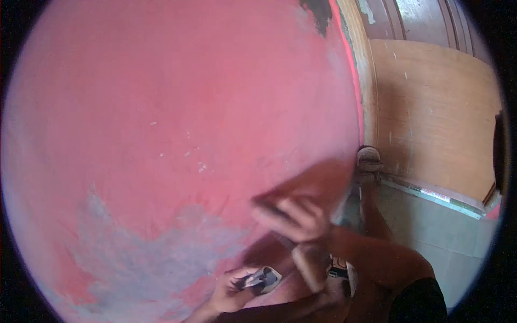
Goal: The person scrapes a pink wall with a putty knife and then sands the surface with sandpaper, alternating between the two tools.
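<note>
The pink-red wall (pixel 231 107) fills most of the view, with its paint worn to a grey patch (pixel 156 258) low on the left. Over the wall's lower right part, my right hand (pixel 293 218) is smeared by motion. Its fingers look curled about a dark, narrow edge, and I cannot tell what that is. Below and to the left, my left hand (pixel 231 293) is closed on a small pale-rimmed piece with dark grey on it (pixel 264 280). That piece lies close to the grey patch in this view.
A bare foot in a sandal (pixel 369 159) rests near the wall's edge. Beyond the pale frame strip (pixel 367 86) stands a wooden panel (pixel 431 107) above grey floor tiles (pixel 431 237). A bent knee (pixel 417 269) occupies the lower right. Bare dark plaster (pixel 321 15) shows at the top.
</note>
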The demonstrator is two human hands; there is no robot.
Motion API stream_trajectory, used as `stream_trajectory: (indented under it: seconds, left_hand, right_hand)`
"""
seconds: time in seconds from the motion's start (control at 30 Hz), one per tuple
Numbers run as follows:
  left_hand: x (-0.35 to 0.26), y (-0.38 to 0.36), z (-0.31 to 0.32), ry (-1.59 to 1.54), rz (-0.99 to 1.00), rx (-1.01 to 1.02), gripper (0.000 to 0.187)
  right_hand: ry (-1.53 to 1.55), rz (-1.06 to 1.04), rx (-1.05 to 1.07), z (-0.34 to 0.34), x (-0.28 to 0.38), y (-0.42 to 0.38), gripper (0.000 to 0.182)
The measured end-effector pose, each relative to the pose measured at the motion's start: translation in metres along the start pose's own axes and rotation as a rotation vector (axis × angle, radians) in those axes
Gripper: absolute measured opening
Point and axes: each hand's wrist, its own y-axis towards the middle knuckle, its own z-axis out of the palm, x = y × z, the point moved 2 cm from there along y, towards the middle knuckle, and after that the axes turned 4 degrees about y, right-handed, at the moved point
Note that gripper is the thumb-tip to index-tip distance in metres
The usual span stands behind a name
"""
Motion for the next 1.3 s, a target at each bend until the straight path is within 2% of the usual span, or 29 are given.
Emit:
stream_trajectory:
  seconds: [0.07,0.13,0.17,0.27,0.3,0.37,0.47,0.5,0.53,0.63,0.67,0.77,0.83,0.87,0.9,0.97,1.03,1.07,1.1,1.23,1.3]
  left_hand:
    - [0.004,-0.005,0.001,0.017,-0.011,-0.012,0.041]
    - [0.001,-0.008,-0.001,0.010,-0.015,-0.046,0.041]
    - [0.000,-0.004,-0.003,0.007,-0.010,-0.048,0.041]
    - [-0.001,0.003,-0.004,-0.021,0.043,-0.039,0.042]
    - [0.000,0.004,-0.002,-0.024,0.033,-0.036,0.042]
    - [0.003,0.002,-0.002,-0.027,0.012,-0.046,0.043]
    - [0.004,-0.004,-0.004,0.018,-0.002,-0.044,0.042]
    - [0.002,-0.006,-0.005,0.013,-0.007,-0.068,0.042]
    - [-0.001,-0.005,-0.006,0.006,-0.012,-0.086,0.042]
    - [0.004,-0.002,-0.005,-0.023,0.052,-0.080,0.043]
    - [0.006,-0.001,-0.006,-0.033,0.078,-0.069,0.043]
    - [0.009,-0.003,-0.005,-0.050,-0.001,-0.050,0.044]
    - [0.006,-0.002,-0.002,-0.029,0.005,-0.036,0.043]
    - [0.004,-0.003,-0.002,-0.020,0.015,-0.037,0.043]
    - [0.002,-0.003,-0.003,-0.006,0.013,-0.057,0.043]
    - [0.000,-0.002,-0.006,0.013,0.011,-0.076,0.043]
    - [0.004,0.004,-0.011,-0.033,0.041,-0.067,0.043]
    - [0.007,0.006,-0.011,-0.053,0.049,-0.059,0.043]
    - [0.008,0.007,-0.009,-0.062,0.047,-0.049,0.043]
    - [0.012,0.006,-0.007,-0.031,0.052,-0.023,0.043]
    - [0.009,-0.001,-0.006,-0.013,0.035,-0.056,0.043]
  right_hand:
    - [-0.044,0.224,0.047,0.001,-0.039,-0.032,0.049]
    - [0.000,0.424,-0.125,0.003,-0.036,-0.021,0.053]
    - [0.027,0.510,-0.123,-0.001,-0.022,-0.012,0.053]
    - [-0.063,0.098,0.002,0.011,0.021,-0.019,0.049]
    - [0.073,0.061,0.106,0.002,0.031,0.002,0.048]
    - [0.039,-0.039,0.006,0.012,0.027,-0.005,0.048]
    - [0.033,0.087,0.042,0.003,-0.021,-0.023,0.044]
    - [0.060,0.264,0.051,0.000,-0.031,-0.026,0.048]
    - [-0.005,0.271,0.010,0.004,-0.029,-0.026,0.050]
    - [-0.102,0.206,-0.058,0.007,0.003,-0.015,0.051]
    - [0.051,0.108,0.099,-0.006,0.013,-0.007,0.048]
    - [0.019,-0.058,0.027,0.008,0.026,-0.005,0.052]
    - [-0.080,0.017,0.043,0.009,-0.003,-0.022,0.053]
    - [-0.077,0.132,0.037,0.006,-0.022,-0.025,0.055]
    - [0.064,0.450,0.076,-0.001,-0.032,-0.030,0.059]
    - [-0.067,0.536,-0.050,0.005,-0.024,-0.023,0.058]
    - [-0.230,0.291,-0.030,0.012,0.012,-0.013,0.056]
    - [-0.128,0.079,0.064,0.015,0.017,-0.017,0.053]
    - [-0.084,-0.004,-0.022,0.024,0.033,-0.018,0.051]
    - [-0.146,0.008,-0.174,0.028,0.008,-0.026,0.049]
    - [-0.004,0.129,0.077,0.008,-0.027,-0.034,0.043]
